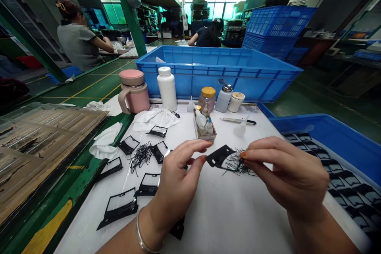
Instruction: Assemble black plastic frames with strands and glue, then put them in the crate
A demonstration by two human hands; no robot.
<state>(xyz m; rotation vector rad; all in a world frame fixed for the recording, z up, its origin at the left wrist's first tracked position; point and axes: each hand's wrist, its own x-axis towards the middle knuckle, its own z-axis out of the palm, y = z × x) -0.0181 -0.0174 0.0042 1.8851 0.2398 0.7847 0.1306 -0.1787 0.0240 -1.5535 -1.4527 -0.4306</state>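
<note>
A black plastic frame point(219, 156) with an open window is held up over the white work surface point(220, 210). My left hand point(180, 172) grips its left end, the thumb at the corner. At the frame's right edge, my right hand point(290, 172) is closed in a pinch; whether a thin piece sits between the fingertips is too small to tell. Behind the frame lies a pile of thin black strips point(247, 170), partly hidden by it. More such strips point(142, 155) are heaped left of my left hand, with several similar black frames point(120, 204) around them.
At the back stand a pink mug point(138, 97), a white bottle point(167, 89), jars and a small box of bottles point(205, 137). A pen-like tool point(238, 121) lies nearby. A large blue crate point(220, 73) stands behind; a blue bin point(321, 127) of black parts is right. Two people work beyond.
</note>
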